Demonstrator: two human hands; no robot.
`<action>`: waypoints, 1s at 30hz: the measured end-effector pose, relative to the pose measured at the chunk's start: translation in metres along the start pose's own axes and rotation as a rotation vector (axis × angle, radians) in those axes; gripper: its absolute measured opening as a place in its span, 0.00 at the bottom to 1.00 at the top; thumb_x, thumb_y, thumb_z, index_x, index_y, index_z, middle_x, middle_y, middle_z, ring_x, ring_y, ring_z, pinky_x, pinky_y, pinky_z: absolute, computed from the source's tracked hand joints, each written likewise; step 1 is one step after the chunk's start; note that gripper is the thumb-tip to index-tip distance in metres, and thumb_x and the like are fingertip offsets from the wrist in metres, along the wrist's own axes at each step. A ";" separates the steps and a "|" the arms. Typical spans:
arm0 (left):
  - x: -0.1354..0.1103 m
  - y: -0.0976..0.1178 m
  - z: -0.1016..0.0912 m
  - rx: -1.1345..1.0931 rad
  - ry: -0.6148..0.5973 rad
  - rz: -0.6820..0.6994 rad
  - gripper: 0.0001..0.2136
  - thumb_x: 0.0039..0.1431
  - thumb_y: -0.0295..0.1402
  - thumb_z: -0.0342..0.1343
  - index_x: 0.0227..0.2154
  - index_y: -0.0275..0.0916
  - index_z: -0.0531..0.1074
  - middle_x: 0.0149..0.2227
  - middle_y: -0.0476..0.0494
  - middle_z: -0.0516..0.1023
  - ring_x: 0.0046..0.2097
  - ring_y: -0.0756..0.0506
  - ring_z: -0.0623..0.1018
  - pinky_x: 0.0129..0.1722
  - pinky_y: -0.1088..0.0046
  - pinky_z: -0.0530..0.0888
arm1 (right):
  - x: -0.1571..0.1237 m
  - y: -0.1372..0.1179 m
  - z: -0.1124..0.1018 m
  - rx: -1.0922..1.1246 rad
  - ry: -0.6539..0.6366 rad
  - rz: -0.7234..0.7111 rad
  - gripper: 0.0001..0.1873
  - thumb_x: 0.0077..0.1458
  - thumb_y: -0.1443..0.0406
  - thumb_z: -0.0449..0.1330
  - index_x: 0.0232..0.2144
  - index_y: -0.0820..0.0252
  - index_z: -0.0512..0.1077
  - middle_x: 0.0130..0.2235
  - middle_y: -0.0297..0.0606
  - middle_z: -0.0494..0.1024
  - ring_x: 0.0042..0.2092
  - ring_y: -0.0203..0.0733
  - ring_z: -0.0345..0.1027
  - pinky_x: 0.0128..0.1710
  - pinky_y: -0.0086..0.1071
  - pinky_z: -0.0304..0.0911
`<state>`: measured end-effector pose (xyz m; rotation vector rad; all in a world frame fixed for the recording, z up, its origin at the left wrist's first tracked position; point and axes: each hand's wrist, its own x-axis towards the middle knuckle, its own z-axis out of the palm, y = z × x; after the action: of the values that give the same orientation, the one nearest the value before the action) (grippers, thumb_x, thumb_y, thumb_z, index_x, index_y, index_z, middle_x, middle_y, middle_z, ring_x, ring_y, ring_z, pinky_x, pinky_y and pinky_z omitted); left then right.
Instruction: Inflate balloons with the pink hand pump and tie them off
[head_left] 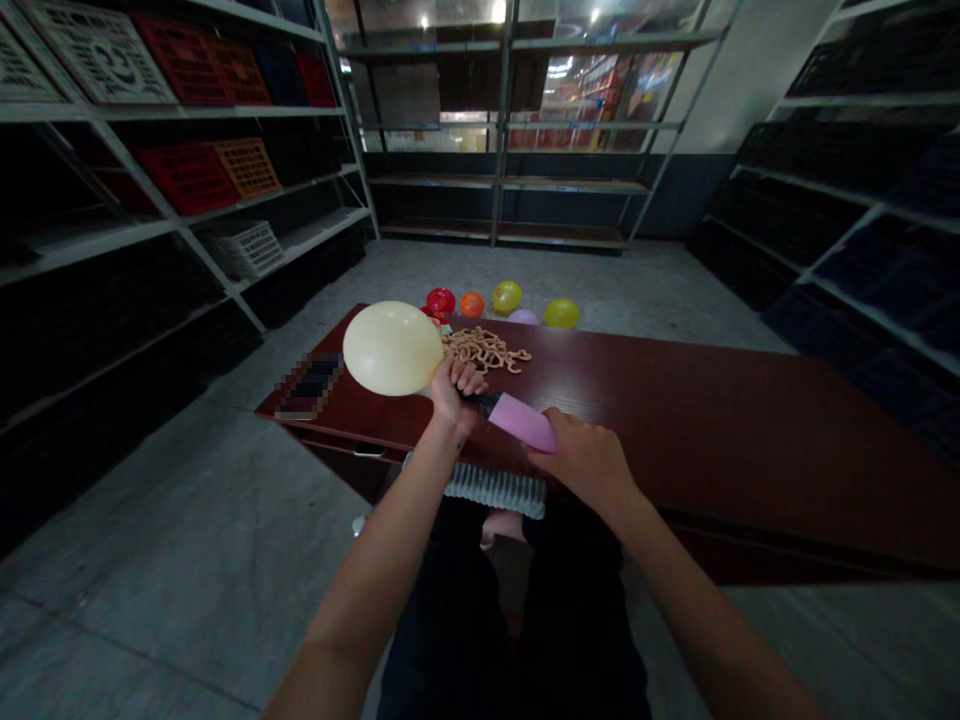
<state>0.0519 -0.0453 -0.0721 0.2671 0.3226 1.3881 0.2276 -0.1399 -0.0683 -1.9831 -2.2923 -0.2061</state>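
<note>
fingers of the left hand [454, 398] are curled closely round the neck end of a cream balloon [394, 348], where it meets the black front of a pink hand pump [521, 422]; the join itself is hidden behind them, so i cannot tell how far the neck sits over the nozzle. the right hand [589, 457] is wrapped round the rear of the pump, thumb and fingers clamped on the pink barrel, above the near edge of the tabletop [697, 410].

the cream balloon is round and well filled, held out over the left end of the tabletop; whether it touches the wood is not clear. to its right, toward the far edge, lies a loose tangle of tan strips [486, 350]. close to the left edge is a pixelated dark object [311, 386]. past the far edge, finished-looking balloons show: a red balloon [440, 300], an orange balloon [471, 305] and a yellow balloon [507, 296] among them.

i judge the step in hand to be inflating, probably late in it given the balloon's fullness. a further stroke would call for a firm left grip and a straight push from the right; taking the balloon off would call for pinching the neck tightly first, or air may escape.
</note>
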 end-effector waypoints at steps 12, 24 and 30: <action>0.022 0.029 0.003 0.072 0.115 -0.003 0.23 0.67 0.35 0.45 0.17 0.40 0.46 0.12 0.57 0.46 0.13 0.55 0.50 0.15 0.76 0.51 | -0.022 0.018 0.020 0.055 0.052 0.035 0.22 0.55 0.47 0.58 0.43 0.55 0.70 0.36 0.39 0.81 0.33 0.46 0.77 0.26 0.31 0.56; 0.030 0.047 0.002 0.021 0.097 0.007 0.23 0.67 0.32 0.46 0.17 0.40 0.46 0.13 0.57 0.47 0.13 0.56 0.53 0.16 0.77 0.56 | -0.022 0.044 0.007 0.105 -0.075 0.060 0.21 0.54 0.49 0.57 0.42 0.55 0.72 0.34 0.40 0.81 0.34 0.47 0.76 0.29 0.33 0.57; 0.019 0.013 0.015 0.053 0.015 -0.068 0.24 0.67 0.34 0.47 0.16 0.40 0.45 0.14 0.57 0.47 0.14 0.56 0.52 0.16 0.76 0.55 | -0.005 0.020 0.002 0.175 -0.089 0.088 0.21 0.53 0.47 0.57 0.40 0.54 0.72 0.34 0.40 0.81 0.34 0.48 0.76 0.28 0.33 0.55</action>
<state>0.0484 -0.0246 -0.0551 0.2874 0.3783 1.3161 0.2486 -0.1421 -0.0703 -2.0355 -2.1826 0.0888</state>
